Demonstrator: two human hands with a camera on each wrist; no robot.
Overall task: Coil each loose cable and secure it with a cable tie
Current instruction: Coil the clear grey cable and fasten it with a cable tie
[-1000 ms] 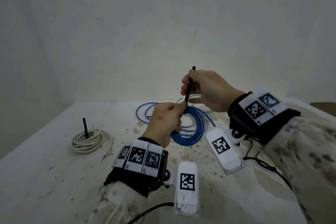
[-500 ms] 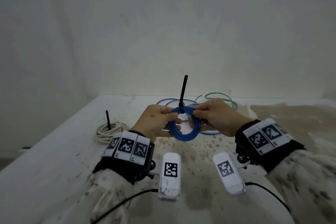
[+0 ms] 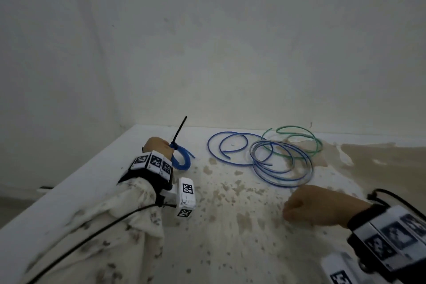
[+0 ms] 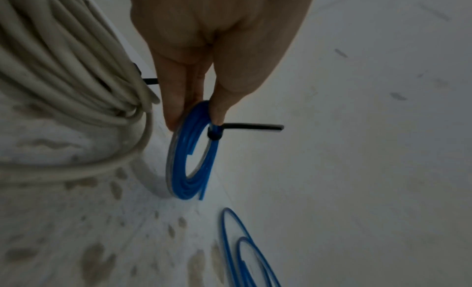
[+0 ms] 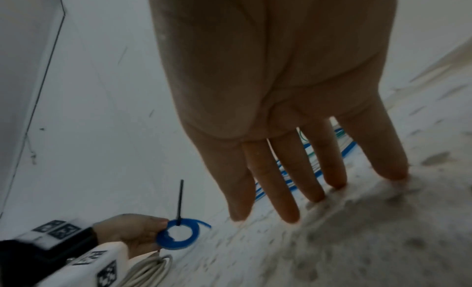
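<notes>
On the stained white surface (image 3: pixel 230 226), the loose blue cable (image 3: pixel 280 163) serves as the landmark: it lies in open loops toward the far edge, overlapping a loose green cable (image 3: pixel 297 143) on its far right side. A second run of blue loops sits just left of the landmark, touching it.

Well to the left of the landmark, the left hand (image 3: pixel 158 148) holds a small coiled blue cable (image 3: pixel 182 161) upright. The grip is a pinch: thumb and fingers (image 4: pixel 178 101) are pressed together on the upper rim of the coil. A black cable tie (image 4: pixel 245 127) is cinched around the coil just beside the thumb tip, and its free tail projects straight away from the coil. One short cut end of the blue cable sticks out past the ring. In the wrist views the bottom of the coil sits close to the surface; contact cannot be determined.

A coiled beige cable (image 4: pixel 63 89) lies left of the held coil, with a black tie end visible on it.

Near side of the landmark, the right hand (image 3: pixel 318 207) is over the surface and holds nothing. The right wrist view shows its fingers (image 5: pixel 278 182) extended and slightly spread, tips at or just above the surface.
</notes>
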